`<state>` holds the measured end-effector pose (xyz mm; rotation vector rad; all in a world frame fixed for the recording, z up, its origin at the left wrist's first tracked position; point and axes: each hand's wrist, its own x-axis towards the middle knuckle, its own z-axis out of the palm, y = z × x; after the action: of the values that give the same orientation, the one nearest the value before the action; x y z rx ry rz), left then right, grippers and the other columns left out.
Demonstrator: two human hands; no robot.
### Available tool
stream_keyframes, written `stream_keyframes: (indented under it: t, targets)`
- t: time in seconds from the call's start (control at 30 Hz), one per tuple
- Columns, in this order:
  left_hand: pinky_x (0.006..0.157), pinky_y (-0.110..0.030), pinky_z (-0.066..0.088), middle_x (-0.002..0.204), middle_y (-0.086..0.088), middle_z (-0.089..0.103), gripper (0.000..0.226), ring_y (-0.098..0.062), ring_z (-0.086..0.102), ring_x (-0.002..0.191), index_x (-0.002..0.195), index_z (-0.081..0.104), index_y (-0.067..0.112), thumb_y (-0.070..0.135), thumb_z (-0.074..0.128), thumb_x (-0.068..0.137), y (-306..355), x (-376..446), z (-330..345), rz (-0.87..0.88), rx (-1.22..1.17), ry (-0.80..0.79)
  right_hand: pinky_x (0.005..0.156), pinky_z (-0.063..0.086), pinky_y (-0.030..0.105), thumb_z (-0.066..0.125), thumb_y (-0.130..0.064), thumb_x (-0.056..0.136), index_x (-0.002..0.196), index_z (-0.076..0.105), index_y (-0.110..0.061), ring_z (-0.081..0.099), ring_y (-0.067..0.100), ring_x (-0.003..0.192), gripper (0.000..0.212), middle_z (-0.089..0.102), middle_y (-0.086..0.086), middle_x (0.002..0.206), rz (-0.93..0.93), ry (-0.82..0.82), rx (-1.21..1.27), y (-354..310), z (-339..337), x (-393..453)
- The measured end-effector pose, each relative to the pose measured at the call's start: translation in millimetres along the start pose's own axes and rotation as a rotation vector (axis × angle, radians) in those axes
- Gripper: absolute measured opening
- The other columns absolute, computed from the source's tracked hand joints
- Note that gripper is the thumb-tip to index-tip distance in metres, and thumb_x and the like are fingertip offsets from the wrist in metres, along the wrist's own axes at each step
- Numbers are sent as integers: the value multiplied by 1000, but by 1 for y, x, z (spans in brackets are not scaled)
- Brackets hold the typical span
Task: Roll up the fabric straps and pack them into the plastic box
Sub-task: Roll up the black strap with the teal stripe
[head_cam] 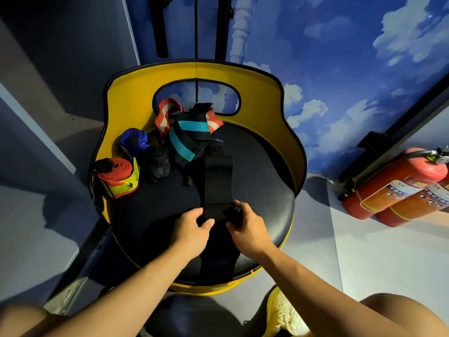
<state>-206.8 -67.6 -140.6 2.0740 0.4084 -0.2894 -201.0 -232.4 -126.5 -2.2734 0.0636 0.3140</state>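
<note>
A black fabric strap (pixel 218 178) lies stretched out along the black seat of a yellow chair (pixel 267 93). Its near end is a small roll. My left hand (pixel 192 227) pinches that roll from the left and my right hand (pixel 245 227) grips it from the right. Behind it lie a loose black strap with a teal stripe (pixel 187 135) and a red and white strap (pixel 165 113). On the left of the seat sit a rolled blue strap (pixel 133 139), a rolled black strap (pixel 156 161) and a rolled red and yellow strap (pixel 119 177). No plastic box is in view.
The chair's yellow backrest curves round the far and side edges of the seat. Two red fire extinguishers (pixel 398 186) lie on the floor to the right. My knees and a yellow shoe (pixel 281 312) are at the bottom of the view.
</note>
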Motion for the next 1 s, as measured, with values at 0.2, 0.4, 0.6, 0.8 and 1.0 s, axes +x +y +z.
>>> stream_keyframes:
  t: [0.2,0.4,0.6,0.8,1.0]
  targets:
    - [98,-29,43,142,-7,57,57,-24,54,130,144,52,12,43,62,97,4,-4,-7,7,95,13,96,47,31,59,-33,99,138,54,-15,61,28,119,44,68,8,127,-22,8,-100,-2,-7,0]
    - [95,-34,50,129,1,61,42,-24,61,113,131,59,28,46,63,93,17,12,-11,30,54,65,81,52,40,57,-50,96,102,61,-9,64,33,98,41,70,12,99,7,107,-146,0,-2,26]
    - [82,-43,60,104,12,59,26,-22,68,90,105,61,37,54,67,87,18,28,-9,-12,-91,97,74,48,21,65,-41,94,107,58,-18,66,15,89,27,68,-5,92,-57,178,65,0,0,37]
    - [80,-43,61,99,15,63,30,-19,71,87,95,65,36,61,69,80,8,26,-6,-37,-169,108,93,54,28,72,-33,89,125,54,-25,66,7,104,41,69,-8,112,-4,47,185,7,4,26]
    - [77,-21,49,92,21,55,47,6,54,80,127,58,32,22,77,85,1,17,-15,-29,-111,-80,99,54,35,70,-9,87,136,48,-23,65,5,107,56,66,-6,118,-38,-87,212,9,-7,19]
